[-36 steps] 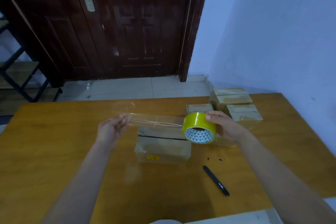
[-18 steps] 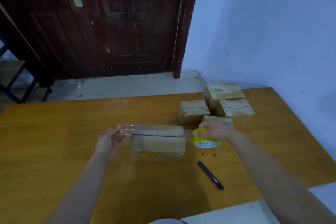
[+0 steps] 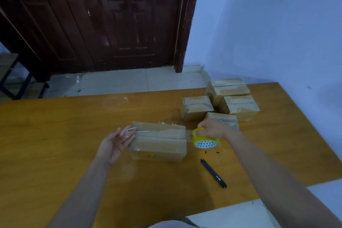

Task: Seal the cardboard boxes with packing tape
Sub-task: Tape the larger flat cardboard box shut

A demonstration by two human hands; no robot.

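Left arm: reached forward from the lower left, forearm bare.
Left hand [image 3: 115, 142]: palm turned up and inward, fingers [image 3: 127, 136] nearly straight and relaxed, tips at the left end of the box [image 3: 159, 142] where the loose tape end lay.
Right arm: extended from the lower right, forearm bare.
Right hand [image 3: 214, 128]: knuckles up, fingers curled over the top of the tape roll [image 3: 203, 139], gripping it.

Pen [image 3: 213, 173] (maybe debris) obstructs right; left free.
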